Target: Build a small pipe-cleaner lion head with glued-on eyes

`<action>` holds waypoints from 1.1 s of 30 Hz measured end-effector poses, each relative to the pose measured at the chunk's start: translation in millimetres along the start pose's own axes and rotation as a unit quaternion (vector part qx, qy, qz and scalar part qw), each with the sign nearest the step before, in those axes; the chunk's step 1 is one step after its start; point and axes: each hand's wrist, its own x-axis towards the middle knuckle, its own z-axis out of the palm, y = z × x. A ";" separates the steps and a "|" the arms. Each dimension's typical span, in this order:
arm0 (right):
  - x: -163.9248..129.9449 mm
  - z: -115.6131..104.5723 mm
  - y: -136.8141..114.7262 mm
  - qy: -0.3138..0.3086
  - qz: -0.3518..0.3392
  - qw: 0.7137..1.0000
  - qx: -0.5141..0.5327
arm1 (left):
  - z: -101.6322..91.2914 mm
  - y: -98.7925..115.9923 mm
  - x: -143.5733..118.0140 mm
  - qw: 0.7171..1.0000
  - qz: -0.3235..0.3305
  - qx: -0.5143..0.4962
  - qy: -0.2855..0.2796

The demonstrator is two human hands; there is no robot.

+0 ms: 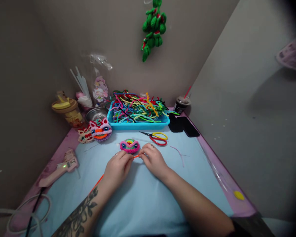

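Observation:
An orange pipe cleaner (136, 156) is stretched between my two hands over the blue cloth. My left hand (118, 166) pinches it, and its long tail runs back beneath my left wrist. The fingertips of my right hand (153, 159) pinch it a short way along. Just beyond my fingers sits a pink fuzzy lion-dance head (130, 146) with blue eyes and a green and yellow middle. Scissors (156, 138) with one yellow and one red handle lie open behind my right hand. A thin purple pipe cleaner (180, 154) rests farther right.
A blue tray (139, 126) heaped with colored pipe cleaners stands at the back. Finished lion heads (101, 130), a metal bowl (96, 113) and a lidded cup (72, 113) are at left. A pink glue gun (61, 168) trails its cord. Dark phones (189, 126) lie at right.

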 end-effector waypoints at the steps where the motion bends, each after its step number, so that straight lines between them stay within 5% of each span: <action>1: 0.3 1.2 -0.7 0.002 0.014 1.000 0.018 | 0.0 0.2 -0.6 1.000 -0.008 -0.019 -0.001; 6: 2.1 14.1 -7.3 0.063 0.132 0.969 0.198 | 1.5 4.5 -3.7 0.992 -0.052 -0.117 0.009; 8: 1.6 23.7 -10.8 0.086 0.199 0.921 0.325 | 3.3 7.9 -3.8 0.987 -0.064 -0.143 0.022; 12: -0.4 40.7 -18.5 0.086 0.302 0.780 0.542 | 5.9 14.1 -2.6 0.983 -0.062 -0.170 0.041; 14: -0.4 42.6 -20.1 0.067 0.316 0.750 0.577 | 5.7 14.3 -2.1 0.983 -0.052 -0.170 0.048; 16: 0.7 38.2 -18.1 0.051 0.312 0.770 0.554 | 4.6 11.4 -1.9 0.985 -0.050 -0.158 0.053; 20: 3.9 15.2 -7.1 0.056 0.170 0.937 0.299 | 2.3 1.7 -2.1 0.994 -0.051 -0.091 0.026; 22: 4.4 3.8 -2.0 0.053 0.057 0.987 0.140 | 2.0 -1.1 -2.1 0.998 -0.049 -0.051 0.005; 26: 2.4 -3.9 3.2 0.010 -0.072 0.997 -0.029 | 3.2 -0.2 -1.5 0.999 -0.034 -0.003 -0.022; 33: -0.3 4.7 1.4 -0.033 -0.037 0.998 -0.039 | 4.7 0.5 -1.6 0.998 -0.038 -0.028 -0.030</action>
